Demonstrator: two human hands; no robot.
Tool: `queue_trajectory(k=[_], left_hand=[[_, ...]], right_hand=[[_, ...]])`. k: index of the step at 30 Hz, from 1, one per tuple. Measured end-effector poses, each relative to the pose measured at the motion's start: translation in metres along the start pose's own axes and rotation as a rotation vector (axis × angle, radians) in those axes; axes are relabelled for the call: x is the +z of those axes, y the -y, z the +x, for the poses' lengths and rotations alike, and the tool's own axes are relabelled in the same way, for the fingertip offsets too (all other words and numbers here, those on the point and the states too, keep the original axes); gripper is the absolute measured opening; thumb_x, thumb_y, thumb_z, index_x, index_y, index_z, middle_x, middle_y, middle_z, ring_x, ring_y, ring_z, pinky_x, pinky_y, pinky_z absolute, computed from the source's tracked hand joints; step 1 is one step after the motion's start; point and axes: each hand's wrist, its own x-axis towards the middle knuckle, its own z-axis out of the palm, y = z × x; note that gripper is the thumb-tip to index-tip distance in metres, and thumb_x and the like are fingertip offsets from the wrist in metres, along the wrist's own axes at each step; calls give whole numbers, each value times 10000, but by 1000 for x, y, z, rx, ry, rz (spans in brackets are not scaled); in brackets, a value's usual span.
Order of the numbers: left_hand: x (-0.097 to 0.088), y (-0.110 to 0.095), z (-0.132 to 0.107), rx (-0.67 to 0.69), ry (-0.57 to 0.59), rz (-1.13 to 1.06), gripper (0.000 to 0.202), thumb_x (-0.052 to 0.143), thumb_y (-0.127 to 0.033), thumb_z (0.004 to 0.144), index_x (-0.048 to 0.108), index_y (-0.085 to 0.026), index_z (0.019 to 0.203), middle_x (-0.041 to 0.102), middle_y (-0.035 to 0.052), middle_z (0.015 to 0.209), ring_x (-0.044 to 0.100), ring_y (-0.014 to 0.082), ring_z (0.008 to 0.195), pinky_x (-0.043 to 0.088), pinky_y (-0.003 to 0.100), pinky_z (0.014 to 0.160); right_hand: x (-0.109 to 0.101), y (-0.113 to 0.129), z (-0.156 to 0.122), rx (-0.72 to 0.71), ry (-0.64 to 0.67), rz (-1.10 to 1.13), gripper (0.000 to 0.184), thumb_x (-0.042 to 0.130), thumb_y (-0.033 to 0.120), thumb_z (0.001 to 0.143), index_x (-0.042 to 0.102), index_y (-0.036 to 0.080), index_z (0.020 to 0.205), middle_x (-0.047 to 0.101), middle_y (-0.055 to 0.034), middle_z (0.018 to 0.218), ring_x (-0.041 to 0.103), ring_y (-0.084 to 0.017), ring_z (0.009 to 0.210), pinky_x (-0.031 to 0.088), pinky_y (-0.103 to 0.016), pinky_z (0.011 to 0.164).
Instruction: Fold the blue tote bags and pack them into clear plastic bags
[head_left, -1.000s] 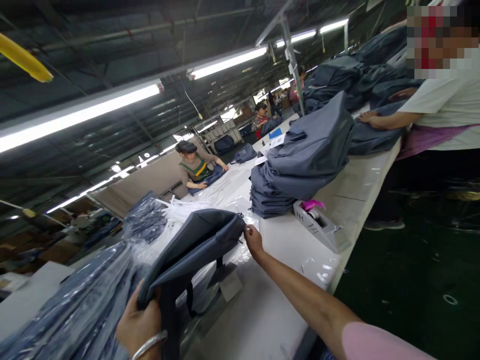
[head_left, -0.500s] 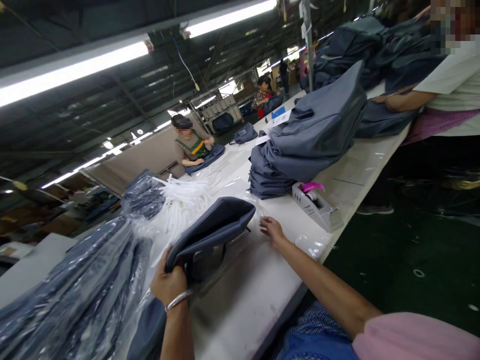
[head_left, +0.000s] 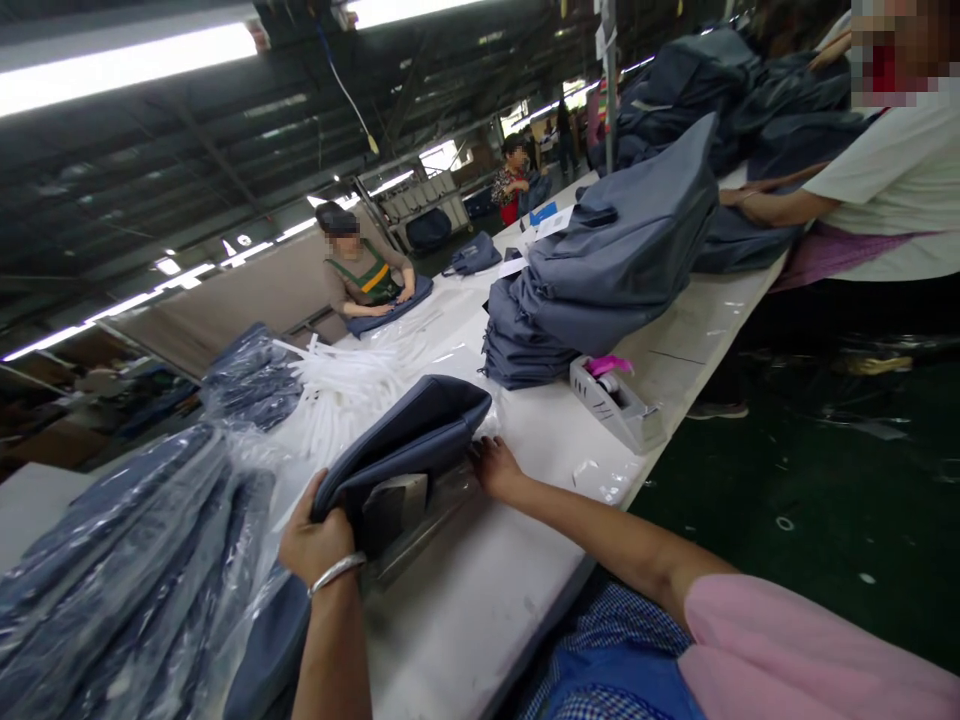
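Observation:
A flat grey-blue backpack (head_left: pixel 409 435) lies on the white table (head_left: pixel 487 590), tilted up at its far end. My left hand (head_left: pixel 319 535), with a metal bangle at the wrist, grips the backpack's near corner. At the backpack's right side, my right hand (head_left: pixel 495 467) has its fingers curled against the edge, over a clear plastic bag (head_left: pixel 431 500) that lies beneath the backpack. A card tag (head_left: pixel 390 505) shows under the backpack.
Bagged backpacks (head_left: pixel 127 570) are piled at the left. A stack of unbagged grey backpacks (head_left: pixel 600 280) stands ahead, with a tape dispenser (head_left: pixel 615 400) in front of it. White strips (head_left: pixel 337 395) lie beyond. A person in a white shirt (head_left: pixel 862 190) works at the right; another sits across.
My left hand has lowered the backpack toward the table. My right hand left the top edge, reached the table, then came back to the backpack's right side.

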Motion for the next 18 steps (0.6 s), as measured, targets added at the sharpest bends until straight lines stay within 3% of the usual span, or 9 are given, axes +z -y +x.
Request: queue_trajectory(k=[2,4,8,11,13,15,18], left_hand=[[0,-2,-1,-9,-4,-8,490,628,-276,707,723,-250,1187,765,63,1012,690,313,1006,517,470,946],[1,-3,-1,-14,-15,-23,487,623,-274,708,726,-239,1182,766,68,1000,692,318,1000,518,473,945],[6,-4,-3,5,-47,-52,482,634,-281,711,728,-215,1179,765,81,1013,689,323,1014,520,470,946],[8,-4,-7,40,-37,-53,476,636,-254,711,726,-221,1177,764,66,1032,684,302,1038,520,442,951],[7,-3,-10,56,-18,-24,476,626,-237,722,719,-240,1189,765,52,1029,686,290,1033,523,431,941],[5,-1,-15,61,4,23,478,617,-234,738,708,-257,1206,764,50,1029,690,295,1021,530,439,923],[1,1,-24,64,41,56,483,607,-226,756,693,-256,1230,753,64,1083,680,317,1057,525,465,932]], right_hand=[[-5,-4,4,33,52,-129,302,689,252,815,724,47,1035,664,-271,1096,548,-408,1113,373,-555,961],[-13,-6,2,13,111,-213,255,710,271,801,743,37,897,683,-272,960,587,-405,1009,405,-534,880],[-25,7,-22,-196,207,-242,153,641,227,853,749,128,810,712,-161,879,600,-302,964,395,-443,882],[-31,16,-52,-407,250,-156,151,653,315,868,747,209,815,718,-76,916,580,-239,1010,387,-358,903],[-37,14,-71,-477,271,-109,164,664,352,868,742,230,791,714,-44,875,597,-211,936,418,-309,821],[-43,6,-84,-390,183,-74,226,578,357,936,741,229,845,707,-40,864,613,-191,846,441,-291,743],[-55,-12,-79,-51,-278,75,305,469,388,994,688,228,1137,693,-73,1032,621,-204,945,472,-327,855]])
